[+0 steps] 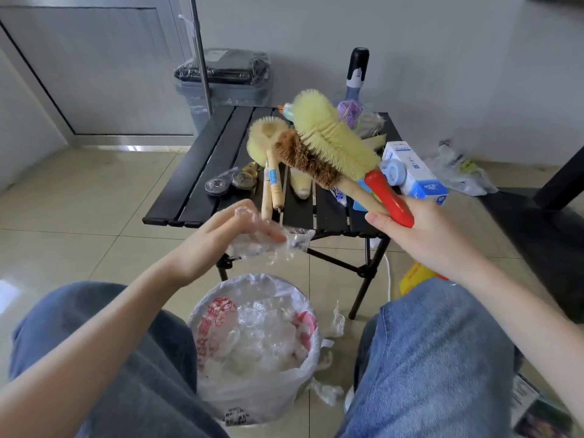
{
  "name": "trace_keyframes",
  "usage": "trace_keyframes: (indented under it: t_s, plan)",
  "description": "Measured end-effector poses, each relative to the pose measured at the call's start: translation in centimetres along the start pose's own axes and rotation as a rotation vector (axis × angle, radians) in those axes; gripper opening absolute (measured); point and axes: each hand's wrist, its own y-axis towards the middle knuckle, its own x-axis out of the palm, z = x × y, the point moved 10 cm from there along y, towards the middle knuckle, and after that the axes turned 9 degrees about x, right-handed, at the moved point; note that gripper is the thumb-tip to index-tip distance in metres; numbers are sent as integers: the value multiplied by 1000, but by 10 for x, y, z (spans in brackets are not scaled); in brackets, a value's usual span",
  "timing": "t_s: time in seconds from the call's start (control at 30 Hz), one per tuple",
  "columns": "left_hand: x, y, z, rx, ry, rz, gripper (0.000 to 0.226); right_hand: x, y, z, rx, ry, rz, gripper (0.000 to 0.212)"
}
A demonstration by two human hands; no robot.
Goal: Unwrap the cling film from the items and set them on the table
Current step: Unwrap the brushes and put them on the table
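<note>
The right hand (420, 238) is raised at 3 o'clock of the view, palm up, and its grip is closed around two brush handles: the red handle (390, 199) of a pale yellow bottle brush (331, 134) and the wooden handle of a brown bristle brush (303, 159). Both brushes point up toward 11 o'clock, over the black counter (202, 172). The left hand (230, 235) reaches forward near the center, fingers loosely curled around a crumpled piece of clear cling film (271, 248), above a white bag (256, 339) full of used film on the floor. How tightly the left fingers pinch the film is hard to see, because the film is transparent. A third brush (268, 150) with round yellow head lies on the counter at 12 o'clock from the left hand. A blue and white box (414, 172) is partly hidden behind the red handle.
</note>
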Motion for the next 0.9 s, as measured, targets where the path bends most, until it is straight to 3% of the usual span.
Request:
trace_keyframes:
  t_s: [0.07,0.27,0.4,0.6,0.67,0.8,0.9]
  plan:
    - [4,-9,0,-20,-66,7,28,5,2,7,16,-5,7,35]
    - [14,-29,-41,-126,-109,17,48,34,-5,10,19,-19,-83,27]
    - [16,-39,-86,-257,-96,79,38,64,-13,14,43,-79,-122,31]
    - [53,-61,-157,-565,-42,-119,66,95,-22,14,83,-52,-188,36]
    - [65,-69,-173,-622,74,-211,61,102,-23,13,83,-41,-206,34]
    - [64,-71,-187,-585,524,-411,55,112,-23,14,88,-52,-239,32]
    - [51,-52,-155,-485,502,-364,60,114,-22,11,83,-42,-230,32]
